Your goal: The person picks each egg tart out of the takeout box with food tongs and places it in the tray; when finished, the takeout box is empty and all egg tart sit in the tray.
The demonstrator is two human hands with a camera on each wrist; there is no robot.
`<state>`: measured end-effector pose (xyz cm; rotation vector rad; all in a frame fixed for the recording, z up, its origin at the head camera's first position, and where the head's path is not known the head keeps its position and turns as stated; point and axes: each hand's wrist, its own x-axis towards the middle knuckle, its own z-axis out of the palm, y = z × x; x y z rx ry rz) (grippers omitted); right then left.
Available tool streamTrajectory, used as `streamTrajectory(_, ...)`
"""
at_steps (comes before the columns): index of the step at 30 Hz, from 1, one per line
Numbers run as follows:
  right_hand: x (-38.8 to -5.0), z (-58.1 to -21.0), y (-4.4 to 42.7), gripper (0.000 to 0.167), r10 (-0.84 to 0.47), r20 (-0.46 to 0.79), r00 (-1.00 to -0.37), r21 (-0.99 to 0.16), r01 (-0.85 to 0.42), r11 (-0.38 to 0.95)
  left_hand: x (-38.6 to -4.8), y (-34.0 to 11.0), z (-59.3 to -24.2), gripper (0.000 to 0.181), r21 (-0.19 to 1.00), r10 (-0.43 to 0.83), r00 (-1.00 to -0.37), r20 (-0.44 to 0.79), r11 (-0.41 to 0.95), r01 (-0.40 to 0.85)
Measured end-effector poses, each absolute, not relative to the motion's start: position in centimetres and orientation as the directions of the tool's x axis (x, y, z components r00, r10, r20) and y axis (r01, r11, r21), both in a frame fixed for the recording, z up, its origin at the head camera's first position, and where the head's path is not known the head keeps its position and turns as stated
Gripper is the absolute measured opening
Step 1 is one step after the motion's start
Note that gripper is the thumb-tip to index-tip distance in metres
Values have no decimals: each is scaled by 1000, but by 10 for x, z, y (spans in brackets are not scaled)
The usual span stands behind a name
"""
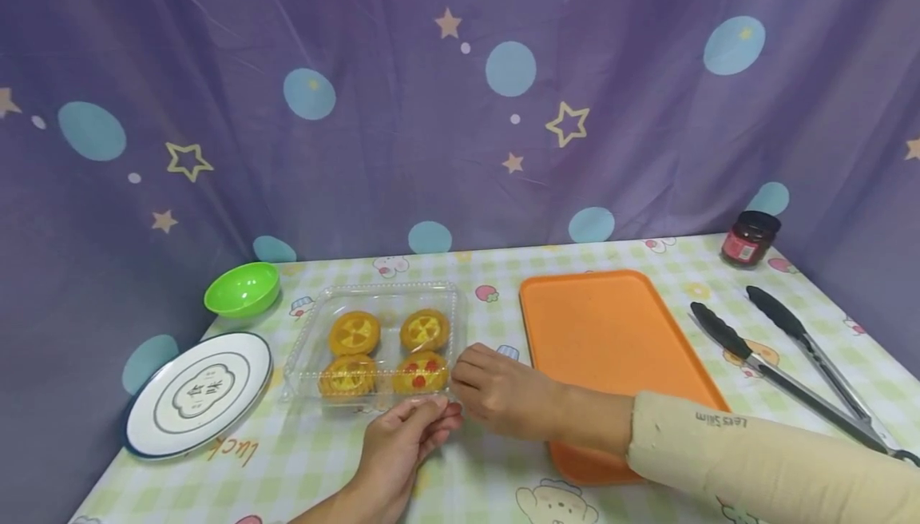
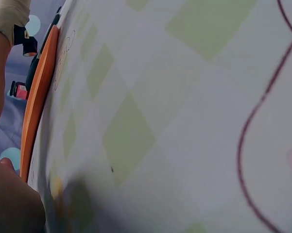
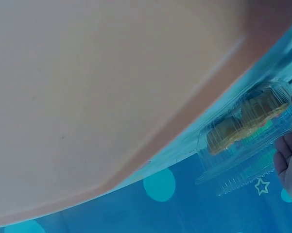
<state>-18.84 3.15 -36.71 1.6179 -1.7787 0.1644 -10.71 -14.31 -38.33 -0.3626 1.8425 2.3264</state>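
A clear plastic clamshell container (image 1: 388, 300) sits on the table in the head view, several yellow tarts (image 1: 354, 333) inside it. Red pieces top the tart (image 1: 421, 372) closest to my hands. At the container's near right corner my left hand (image 1: 406, 436) pinches the edge between thumb and fingers. Beside it my right hand (image 1: 496, 388), fingers curled, grips that same corner. The fingertips partly cover the corner. In the right wrist view the container (image 3: 248, 121) appears tilted at the right edge; the left wrist view shows mostly tablecloth.
Right of the container lies an orange tray (image 1: 592, 324), partly under my right forearm. Black-tipped tongs (image 1: 798, 380) and a dark-lidded jar (image 1: 751, 238) are farther right. On the left are a white plate (image 1: 237, 364) and a green bowl (image 1: 243, 290). A purple curtain (image 1: 388, 172) hangs behind.
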Motion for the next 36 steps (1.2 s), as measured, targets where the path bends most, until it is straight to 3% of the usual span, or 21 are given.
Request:
streamTrajectory(10, -189, -364, 35, 14, -822, 568, 38, 334, -924, 188, -109, -143, -381, 29, 943, -19, -962, -271, -206, -262)
streamTrajectory(21, -189, -359, 38, 13, -841, 541, -22, 246, -952, 183, -112, -141, -380, 29, 947, -17, -965, -262, -197, -253)
streamTrajectory(30, -187, -360, 36, 12, -842, 538, -32, 223, -958, 179, -110, -144, -380, 28, 951, -24, -966, -258, -183, -249)
streamTrajectory(36, -190, -349, 32, 13, -830, 558, 16, 251, -956, 150, -109, -147, -383, 29, 953, -39, -962, -271, -150, -263)
